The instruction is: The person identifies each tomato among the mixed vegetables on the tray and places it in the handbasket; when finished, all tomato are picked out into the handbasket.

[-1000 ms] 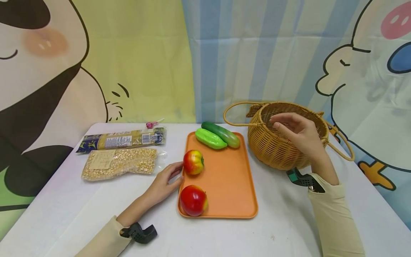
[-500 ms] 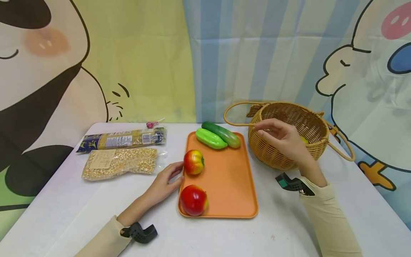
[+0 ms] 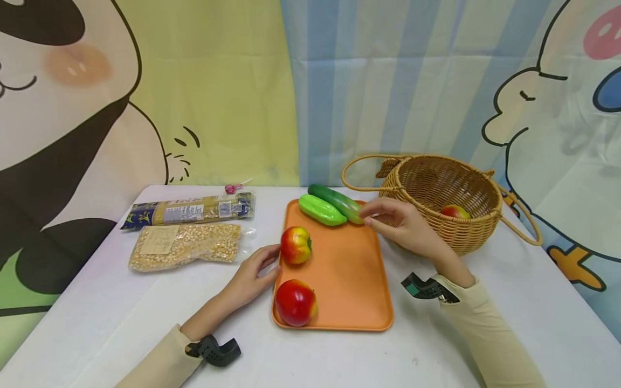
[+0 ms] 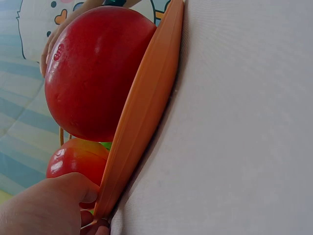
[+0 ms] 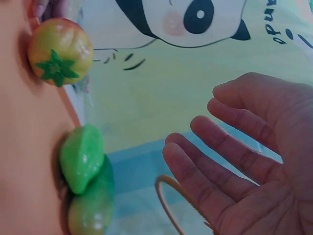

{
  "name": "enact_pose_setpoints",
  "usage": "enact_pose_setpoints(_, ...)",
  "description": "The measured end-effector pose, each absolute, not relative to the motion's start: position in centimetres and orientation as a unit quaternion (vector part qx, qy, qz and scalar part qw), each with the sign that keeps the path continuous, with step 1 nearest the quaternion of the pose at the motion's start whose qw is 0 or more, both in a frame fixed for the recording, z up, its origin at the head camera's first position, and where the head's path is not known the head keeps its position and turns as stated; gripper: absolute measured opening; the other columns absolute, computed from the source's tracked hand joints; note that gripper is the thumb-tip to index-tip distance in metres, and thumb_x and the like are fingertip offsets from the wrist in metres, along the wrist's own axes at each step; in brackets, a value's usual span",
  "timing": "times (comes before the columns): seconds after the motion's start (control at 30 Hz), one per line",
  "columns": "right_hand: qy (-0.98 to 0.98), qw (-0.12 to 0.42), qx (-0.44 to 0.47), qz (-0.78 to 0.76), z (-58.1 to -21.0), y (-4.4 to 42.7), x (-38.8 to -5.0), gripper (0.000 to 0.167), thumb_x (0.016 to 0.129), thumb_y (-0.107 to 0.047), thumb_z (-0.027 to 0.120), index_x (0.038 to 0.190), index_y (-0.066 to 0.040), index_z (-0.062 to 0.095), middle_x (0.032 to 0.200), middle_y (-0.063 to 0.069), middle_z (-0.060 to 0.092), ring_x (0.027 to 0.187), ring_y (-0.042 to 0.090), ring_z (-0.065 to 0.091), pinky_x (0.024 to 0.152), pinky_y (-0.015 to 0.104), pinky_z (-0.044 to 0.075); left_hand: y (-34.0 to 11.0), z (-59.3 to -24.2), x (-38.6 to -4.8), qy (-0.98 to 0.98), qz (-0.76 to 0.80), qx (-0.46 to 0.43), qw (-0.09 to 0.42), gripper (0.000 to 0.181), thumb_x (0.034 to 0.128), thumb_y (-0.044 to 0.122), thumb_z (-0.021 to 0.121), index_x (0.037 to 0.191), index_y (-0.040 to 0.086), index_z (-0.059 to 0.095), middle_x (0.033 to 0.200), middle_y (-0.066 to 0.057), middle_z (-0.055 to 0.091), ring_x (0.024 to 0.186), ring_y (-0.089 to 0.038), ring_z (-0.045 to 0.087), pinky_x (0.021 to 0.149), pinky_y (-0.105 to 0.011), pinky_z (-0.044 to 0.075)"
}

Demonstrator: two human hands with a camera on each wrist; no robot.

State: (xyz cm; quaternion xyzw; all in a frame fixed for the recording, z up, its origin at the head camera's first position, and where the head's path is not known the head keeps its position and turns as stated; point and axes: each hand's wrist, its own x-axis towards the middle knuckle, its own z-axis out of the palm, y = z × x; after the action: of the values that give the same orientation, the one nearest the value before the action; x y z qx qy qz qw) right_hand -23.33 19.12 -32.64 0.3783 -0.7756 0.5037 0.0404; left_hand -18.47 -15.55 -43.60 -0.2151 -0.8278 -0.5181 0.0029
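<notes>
Hovering near the cucumber [image 3: 336, 199] on the tray [image 3: 344, 269], my right grip [image 3: 409, 229] is loosely spread and empty; my left grip [image 3: 253, 272] touches the tray's edge, relaxed. I judge I'm choosing something for the basket [image 3: 468, 234]; next probably calls for a gentle pinch.

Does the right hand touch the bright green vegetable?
Apart: the right wrist view shows plain backdrop between the right hand and the bright green vegetable.

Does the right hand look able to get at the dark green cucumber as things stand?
Probably yes: the right hand hangs empty near the pale end of the dark green cucumber, with nothing visible between them; the lighter green vegetable lies alongside, leaving that end free.
</notes>
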Motion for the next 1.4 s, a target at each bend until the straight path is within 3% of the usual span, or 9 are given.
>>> enact_pose_setpoints(0.2,-0.787,0.011,0.394,0.475,-33.7,17.6,-23.2,0.019,0.091,0.002,0.065,0.11,0.0,0.068,0.109,0.01,0.068,0.1,0.016,0.066,0.082,0.029,0.06,-15.5,-43.4,-18.4,-0.828,-0.519,-0.213,-0.003,0.051,0.0932,0.003,0.063,0.139,-0.006,0.044,0.143,-0.023,0.046,0.133,-0.036,0.046,0.107,-0.038,0.042)
enact_pose_setpoints(0.57,-0.781,-0.045,0.434,0.446,-34.5,15.6,-22.3,0.019,0.09,-0.005,0.068,0.109,-0.008,0.069,0.108,0.002,0.069,0.102,0.017,0.064,0.088,0.036,0.058,-15.5,-43.4,-18.5,-0.83,-0.515,-0.211,-0.003,0.05,0.0931,0.003,0.063,0.139,-0.006,0.045,0.143,-0.022,0.046,0.133,-0.036,0.047,0.107,-0.039,0.042)
enact_pose_setpoints(0.9,-0.749,-0.152,0.454,0.458,-35.7,14.0,-21.6,0.024,0.093,-0.002,0.063,0.117,0.005,0.062,0.114,0.023,0.063,0.107,0.036,0.061,0.093,0.034,0.057,-15.6,-43.4,-18.5,-0.832,-0.511,-0.214,0.002,0.05,0.0927,0.003,0.063,0.139,-0.006,0.045,0.142,-0.023,0.046,0.132,-0.037,0.047,0.107,-0.039,0.042)
enact_pose_setpoints(1.4,-0.73,-0.213,0.474,0.445,-37.3,11.8,-20.4,0.04,0.094,-0.016,0.065,0.13,-0.002,0.054,0.127,0.015,0.059,0.114,0.03,0.061,0.093,0.034,0.056,-15.6,-43.5,-18.4,-0.832,-0.515,-0.209,-0.002,0.05,0.0929,0.002,0.062,0.139,-0.007,0.045,0.142,-0.023,0.046,0.132,-0.036,0.047,0.107,-0.039,0.042)
